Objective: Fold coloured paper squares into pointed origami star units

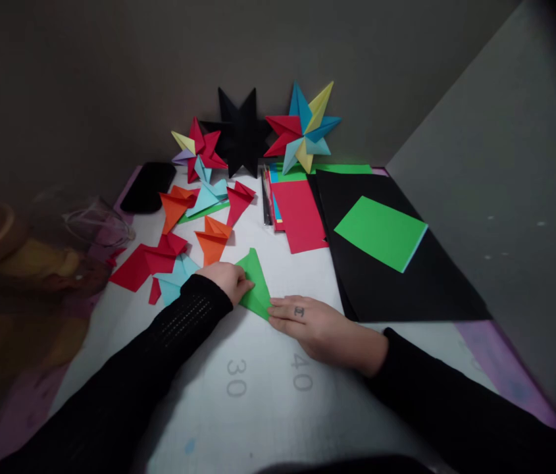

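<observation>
A green folded paper point(256, 284) lies on the white tabletop between my hands, narrowing toward its far tip. My left hand point(225, 279) is closed at its left edge, with thumb and fingers bent against the paper. From the right, my right hand point(314, 326) reaches in with its fingers stretched out flat, the fingertips touching the paper's lower right edge. Close to my left hand are an orange folded piece point(214, 238), a light blue folded piece point(179, 276) and a red folded piece point(147, 263).
Three paper stars lean at the wall: a small multicoloured one point(199, 150), a black one point(243, 135) and a larger multicoloured one point(303, 128). On the right, a green sheet point(381, 232) lies on black sheets point(406, 299), beside red paper point(300, 217). A phone point(149, 187) sits far left.
</observation>
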Available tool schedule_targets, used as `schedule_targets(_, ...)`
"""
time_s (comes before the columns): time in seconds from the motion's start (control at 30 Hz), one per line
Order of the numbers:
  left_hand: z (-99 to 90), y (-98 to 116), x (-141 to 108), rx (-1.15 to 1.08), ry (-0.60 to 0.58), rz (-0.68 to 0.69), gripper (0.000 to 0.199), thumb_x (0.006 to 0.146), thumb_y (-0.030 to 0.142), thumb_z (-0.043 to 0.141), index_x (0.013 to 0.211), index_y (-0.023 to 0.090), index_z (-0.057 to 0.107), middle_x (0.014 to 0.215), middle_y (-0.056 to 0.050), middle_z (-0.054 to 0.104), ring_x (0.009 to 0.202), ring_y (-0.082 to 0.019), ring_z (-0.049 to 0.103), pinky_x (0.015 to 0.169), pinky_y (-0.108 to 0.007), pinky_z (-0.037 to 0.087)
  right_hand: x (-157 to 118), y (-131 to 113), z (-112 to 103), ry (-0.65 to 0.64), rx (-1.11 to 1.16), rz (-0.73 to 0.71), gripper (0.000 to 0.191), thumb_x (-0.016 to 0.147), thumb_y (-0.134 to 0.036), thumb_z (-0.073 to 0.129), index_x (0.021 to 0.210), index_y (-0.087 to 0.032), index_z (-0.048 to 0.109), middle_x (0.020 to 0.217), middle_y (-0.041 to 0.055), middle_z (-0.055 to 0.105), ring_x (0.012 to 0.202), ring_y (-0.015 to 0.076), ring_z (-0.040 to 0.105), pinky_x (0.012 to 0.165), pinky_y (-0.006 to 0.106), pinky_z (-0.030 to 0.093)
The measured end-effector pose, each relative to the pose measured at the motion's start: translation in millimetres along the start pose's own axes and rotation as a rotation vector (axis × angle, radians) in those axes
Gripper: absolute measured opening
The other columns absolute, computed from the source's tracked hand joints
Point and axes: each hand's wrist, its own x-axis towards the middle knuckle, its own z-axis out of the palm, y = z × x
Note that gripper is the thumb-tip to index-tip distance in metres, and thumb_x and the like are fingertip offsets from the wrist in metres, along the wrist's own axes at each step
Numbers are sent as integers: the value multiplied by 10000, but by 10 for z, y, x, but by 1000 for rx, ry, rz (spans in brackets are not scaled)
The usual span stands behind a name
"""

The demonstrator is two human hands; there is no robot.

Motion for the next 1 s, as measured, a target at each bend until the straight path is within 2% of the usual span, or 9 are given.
schedule_targets(0.4, -77, 79, -50, 40, 1, -44, 364, 776, 460, 391, 747, 219, 664, 837, -87, 689, 795, -279, 625, 605, -345, 415, 15, -70, 21, -70, -137, 32, 312, 849, -91, 399, 1105, -116, 575, 1181, 105, 583, 1163, 247, 446, 954, 420, 379)
schedule_targets(0.63, -64, 70, -49, 41, 0, -40, 362, 771, 461, 391, 756, 222, 662, 850, -86, 690, 802, -276, 624, 602, -339, 405, 28, -78, -6, -114, -117, 49, 281, 813, -70, 449, 1041, -140, 597, 1300, 70, 508, 1197, 247, 402, 945, 407, 370)
schedule_targets(0.87, -66, 38, -26, 30, -20, -62, 378, 756, 511, 409, 767, 239, 671, 819, -70, 686, 783, -251, 619, 583, -303, 385, 26, -84, 1, -134, -108, 66, 299, 819, -81, 428, 1066, -134, 588, 1303, 79, 505, 1210, 243, 396, 978, 402, 344)
schedule_targets(1.0, -59, -30, -3, 21, -36, -78, 401, 728, 567, 444, 779, 241, 672, 811, -65, 682, 769, -242, 611, 566, -289, 372, 49, -122, 11, -149, -100, 119, 331, 836, -115, 420, 1140, -134, 549, 1285, 110, 515, 1203, 249, 405, 962, 410, 354)
